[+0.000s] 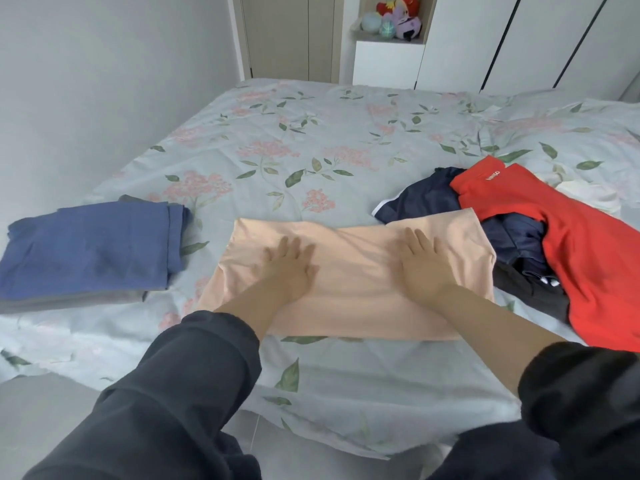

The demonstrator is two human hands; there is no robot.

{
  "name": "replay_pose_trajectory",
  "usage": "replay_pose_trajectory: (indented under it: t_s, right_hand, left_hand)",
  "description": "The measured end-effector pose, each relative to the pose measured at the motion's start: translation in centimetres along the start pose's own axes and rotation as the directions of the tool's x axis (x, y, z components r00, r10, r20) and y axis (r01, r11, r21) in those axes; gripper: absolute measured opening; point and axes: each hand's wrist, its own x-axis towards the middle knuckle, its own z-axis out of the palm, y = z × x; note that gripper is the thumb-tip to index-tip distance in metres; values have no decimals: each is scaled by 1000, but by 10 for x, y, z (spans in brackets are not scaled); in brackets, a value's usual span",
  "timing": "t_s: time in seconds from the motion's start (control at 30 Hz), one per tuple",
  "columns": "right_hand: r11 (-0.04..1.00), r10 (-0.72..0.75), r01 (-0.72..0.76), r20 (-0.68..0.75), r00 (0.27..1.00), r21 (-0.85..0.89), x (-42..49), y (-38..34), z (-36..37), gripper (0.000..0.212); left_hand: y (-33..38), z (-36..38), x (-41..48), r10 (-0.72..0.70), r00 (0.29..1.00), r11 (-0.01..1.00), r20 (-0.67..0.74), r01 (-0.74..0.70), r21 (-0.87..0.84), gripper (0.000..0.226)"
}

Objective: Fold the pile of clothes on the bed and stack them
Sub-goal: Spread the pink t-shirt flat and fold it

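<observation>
On bed (346, 140), hands (355, 265) flat, peach garment (349, 296)

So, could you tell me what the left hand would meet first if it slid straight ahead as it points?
The left hand would probably meet nothing beyond the flat peach fabric garment under it, then floral bedsheet; the way looks free.

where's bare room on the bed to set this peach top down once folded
Widest bare patch: floral bedsheet beyond the peach fabric top. A narrow strip lies between it and the folded blue garment. Crowded on the right: red shirt and navy clothes abut the top.
</observation>
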Motion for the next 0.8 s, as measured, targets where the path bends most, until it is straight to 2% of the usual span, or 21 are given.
replay_pose_trajectory:
  t_s: [0.1, 0.2, 0.27, 0.33, 0.37, 0.43, 0.53, 0.6, 0.67, 0.77, 0.8]
  right_hand:
    - [998, -14, 13, -17, 1000, -61, 35, -5, -8, 61]
    - [990, -17, 25, 54, 998, -139, 64, 6, -13, 73]
    - [988, -19, 36, 115, 993, -147, 77, 18, -17, 76]
    - [985, 0, 29, 169, 986, -171, 83, 32, -21, 66]
    - [981, 23, 14, 188, 982, -194, 85, 41, -24, 51]
    - [980, 101, -53, 250, 963, -193, 86, 55, -32, 29]
    - [988, 113, -69, 342, 933, -141, 83, 63, -45, 27]
    - [990, 87, -42, 345, 934, -136, 76, 60, -54, 26]
    - [989, 80, -32, 334, 939, -145, 68, 58, -68, 28]
    - [975, 134, -66, 326, 936, -210, 55, 55, -85, 28]
    - [972, 154, -94, 284, 946, -214, 53, 54, -89, 29]
  left_hand:
    - [11, -9, 29, 60, 997, 998, -40, -59, 35, 58]
    - [2, -19, 56, 98, 995, 993, -14, -96, 73, 72]
    - [-12, -29, 71, 100, 995, 994, 29, -101, 32, 85]
    - [-27, -40, 82, 77, 992, 997, 101, -74, -36, 97]
    - [-35, -46, 86, 73, 988, 996, 139, -65, -60, 97]
    - [-50, -58, 90, 78, 968, 996, 238, -66, -60, 87]
    - [-69, -70, 83, 13, 945, 996, 326, -43, 84, 70]
    - [-80, -73, 74, -26, 953, 986, 301, -25, 163, 51]
    - [-87, -78, 62, -32, 971, 989, 238, -4, 149, 33]
    - [-91, -87, 41, -34, 988, 994, 150, 17, 109, 27]
    - [-91, -89, 34, -36, 991, 994, 130, 22, 104, 27]
